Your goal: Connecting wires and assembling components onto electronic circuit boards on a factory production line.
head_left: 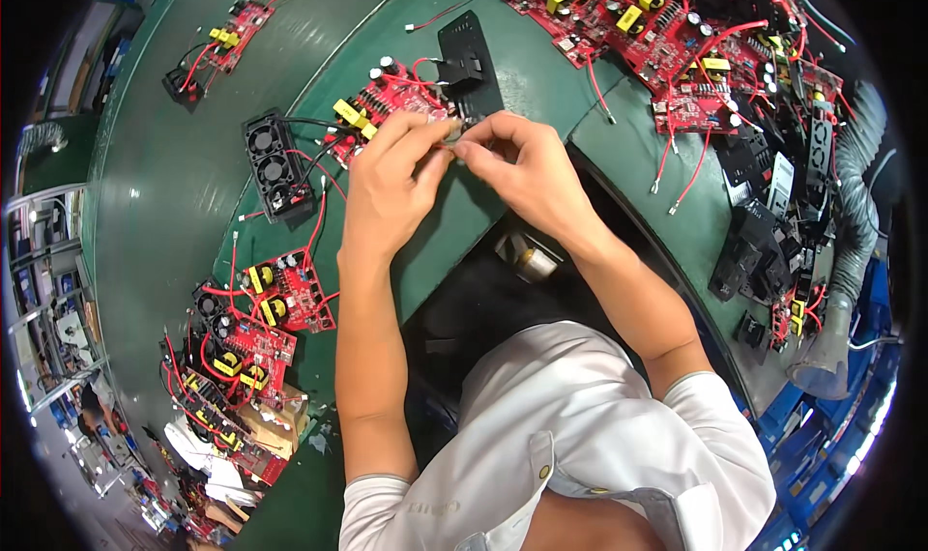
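My left hand (394, 179) and my right hand (522, 169) meet over the green bench, fingertips pinched together. Between them is a thin wire end; its exact kind is too small to tell. Just beyond my fingers lies a red circuit board (391, 97) with yellow coils and white-topped capacitors. A black panel (471, 68) with a raised bracket adjoins the board's right side. To the left of my left hand, a black twin-fan unit (277, 167) is joined to the board by dark cables. My fingers hide part of the board's near edge.
Several red boards (667, 48) with loose red wires are heaped at the far right. More boards (251, 348) lie at the lower left, and one (232, 39) at the far left. Black plastic parts (759, 246) and a grey flexible duct (858, 164) stand on the right.
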